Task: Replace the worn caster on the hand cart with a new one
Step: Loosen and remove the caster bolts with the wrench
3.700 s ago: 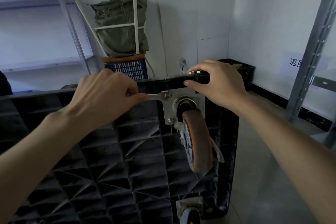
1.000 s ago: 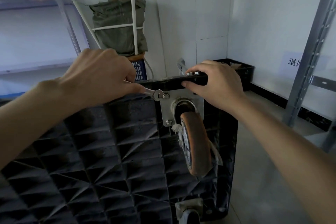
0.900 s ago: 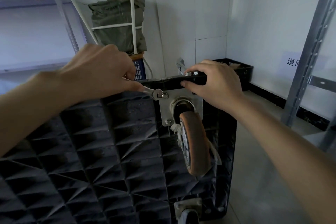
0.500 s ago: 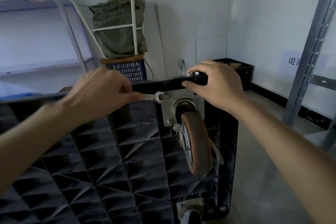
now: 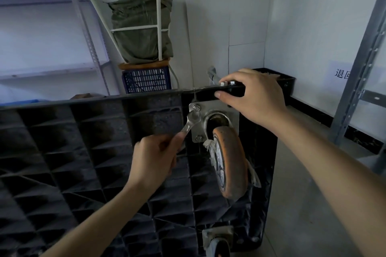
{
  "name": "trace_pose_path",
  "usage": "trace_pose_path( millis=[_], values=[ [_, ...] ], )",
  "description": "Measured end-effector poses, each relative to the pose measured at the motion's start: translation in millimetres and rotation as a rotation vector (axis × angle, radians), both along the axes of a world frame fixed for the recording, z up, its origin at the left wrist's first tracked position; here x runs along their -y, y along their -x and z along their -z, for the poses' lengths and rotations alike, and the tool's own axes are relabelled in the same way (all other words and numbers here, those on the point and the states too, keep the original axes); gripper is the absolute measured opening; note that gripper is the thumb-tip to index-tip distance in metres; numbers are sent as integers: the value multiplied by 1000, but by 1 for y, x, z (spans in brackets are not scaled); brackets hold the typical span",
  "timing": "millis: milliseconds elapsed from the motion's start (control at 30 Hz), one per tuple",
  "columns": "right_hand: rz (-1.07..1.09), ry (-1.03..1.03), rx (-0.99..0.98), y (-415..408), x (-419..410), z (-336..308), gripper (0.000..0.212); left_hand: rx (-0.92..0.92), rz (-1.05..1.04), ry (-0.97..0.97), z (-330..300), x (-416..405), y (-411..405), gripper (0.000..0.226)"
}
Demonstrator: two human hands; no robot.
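Overall light: dim and cool, a soft daylight cast over the white wall [image 5: 240, 6] in front of me.
Source: seemed to come from my right, where the wall was palest.
Shadows: the ribbed underside of the cart [image 5: 73, 152] sank into near black, its cells hard to read.
My hands: my right hand [image 5: 257, 94] was evenly lit; my left hand [image 5: 154, 156] was darker on the palm side.
Glare: small glints on the wrench [image 5: 191, 122] and the caster plate [image 5: 234, 118].
Sharpness: centre crisp; slight softness low in the frame.
Distortion: wide-angle bending of the shelf upright [image 5: 363, 48] and my forearms at the edges.

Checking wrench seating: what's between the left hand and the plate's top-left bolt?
Head view: only the wrench, running from the left hand up to the bolt.
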State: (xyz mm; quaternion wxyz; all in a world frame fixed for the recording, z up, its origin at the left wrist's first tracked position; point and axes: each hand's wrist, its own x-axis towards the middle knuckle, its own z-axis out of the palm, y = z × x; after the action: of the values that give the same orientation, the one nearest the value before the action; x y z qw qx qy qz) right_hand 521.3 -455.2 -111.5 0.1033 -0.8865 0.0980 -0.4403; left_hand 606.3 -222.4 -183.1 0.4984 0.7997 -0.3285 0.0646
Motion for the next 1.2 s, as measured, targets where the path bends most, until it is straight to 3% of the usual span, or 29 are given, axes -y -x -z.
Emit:
trace_pose_path(
  millis=[167,433,833,933,1100,1200],
  values=[
    [5,-10,8,0,0,1,28,232,-77,-39,-6,-22,-11,40],
    [3,-6,4,0,1,1,29,669,-112,-353,-75,-31,-36,41],
    [18,14,29,-1,0,2,27,1025,-66,-669,-140,-15,-42,51],
    [23,14,31,-1,-1,2,26,956,-73,-665,-137,-14,-42,44],
    [17,8,15,1,-2,1,25,583,-68,-453,-77,-24,-43,40],
    [21,16,17,0,-1,1,27,370,-77,-322,-32,-15,-32,53]
  ],
)
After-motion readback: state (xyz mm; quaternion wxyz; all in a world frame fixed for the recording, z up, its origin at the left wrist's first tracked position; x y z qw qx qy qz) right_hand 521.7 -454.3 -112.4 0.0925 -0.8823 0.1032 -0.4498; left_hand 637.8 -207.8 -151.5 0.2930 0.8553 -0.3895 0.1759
